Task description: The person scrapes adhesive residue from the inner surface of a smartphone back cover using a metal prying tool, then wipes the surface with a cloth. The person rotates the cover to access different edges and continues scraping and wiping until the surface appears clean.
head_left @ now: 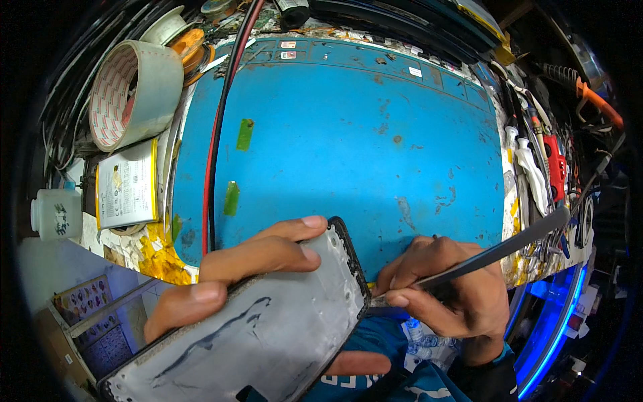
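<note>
My left hand point(258, 258) grips a phone frame point(268, 345), fingers along its far long edge and the thumb at the near side. The frame is a tilted grey plate with a black rim, dark smears and whitish residue. In my right hand point(462, 288) is a long, thin, flat grey hand tool point(509, 249), pinched between thumb and fingers. Its tip end meets or nearly meets the rim at the frame's right end; exact contact is hard to make out. The tool's blunt end points up and right.
A worn blue work mat point(335, 147) covers the bench, with green tape pieces point(245, 134) on it. Red and black cables point(216, 161) cross its left side. Left stand a tape roll point(137, 94), a battery pack point(127, 184) and a bottle point(59, 214). Hand tools point(532, 167) line the right edge.
</note>
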Tool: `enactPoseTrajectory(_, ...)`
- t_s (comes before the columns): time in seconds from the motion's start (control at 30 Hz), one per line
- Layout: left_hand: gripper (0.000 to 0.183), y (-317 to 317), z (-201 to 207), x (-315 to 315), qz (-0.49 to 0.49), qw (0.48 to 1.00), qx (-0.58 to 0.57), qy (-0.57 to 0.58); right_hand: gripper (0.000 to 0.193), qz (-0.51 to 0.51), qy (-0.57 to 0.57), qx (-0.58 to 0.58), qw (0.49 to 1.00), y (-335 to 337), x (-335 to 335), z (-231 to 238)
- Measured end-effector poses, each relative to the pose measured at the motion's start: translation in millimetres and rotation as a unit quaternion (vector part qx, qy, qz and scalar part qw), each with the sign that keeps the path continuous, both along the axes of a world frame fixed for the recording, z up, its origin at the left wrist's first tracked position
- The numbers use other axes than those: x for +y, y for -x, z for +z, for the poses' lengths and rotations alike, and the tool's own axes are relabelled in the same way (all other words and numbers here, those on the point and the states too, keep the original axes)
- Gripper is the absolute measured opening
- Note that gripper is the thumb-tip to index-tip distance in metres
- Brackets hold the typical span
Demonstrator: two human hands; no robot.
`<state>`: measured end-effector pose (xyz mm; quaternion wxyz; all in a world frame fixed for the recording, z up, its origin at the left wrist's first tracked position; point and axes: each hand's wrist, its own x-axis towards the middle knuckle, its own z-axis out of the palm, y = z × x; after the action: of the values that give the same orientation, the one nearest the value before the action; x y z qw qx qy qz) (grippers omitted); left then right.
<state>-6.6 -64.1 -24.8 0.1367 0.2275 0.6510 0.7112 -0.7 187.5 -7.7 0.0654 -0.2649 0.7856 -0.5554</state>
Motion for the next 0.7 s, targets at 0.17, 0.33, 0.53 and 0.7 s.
enactPoseTrajectory(0.17,0.113,-4.4,-0.2,5.0,0.017,0.998,0.053,0.035,0.018,-0.005,-0.007,0.013,1.000,0.8,-0.3,-1.0)
enactPoseTrajectory(0.33,0.129,-14.9,5.3,10.1,0.041,0.989,0.116,0.082,0.017,-0.018,-0.011,-0.017,1.000,-1.0,1.7,-0.3)
enactPoseTrajectory(0.53,0.144,-27.2,12.6,12.6,0.054,0.981,0.127,0.139,0.015,0.026,0.002,-0.030,0.999,-2.1,6.5,-1.1)
enactPoseTrajectory(0.7,0.144,-27.7,13.8,13.5,0.052,0.978,0.138,0.150,0.016,0.027,0.002,0.003,1.000,-0.2,6.6,-2.9)
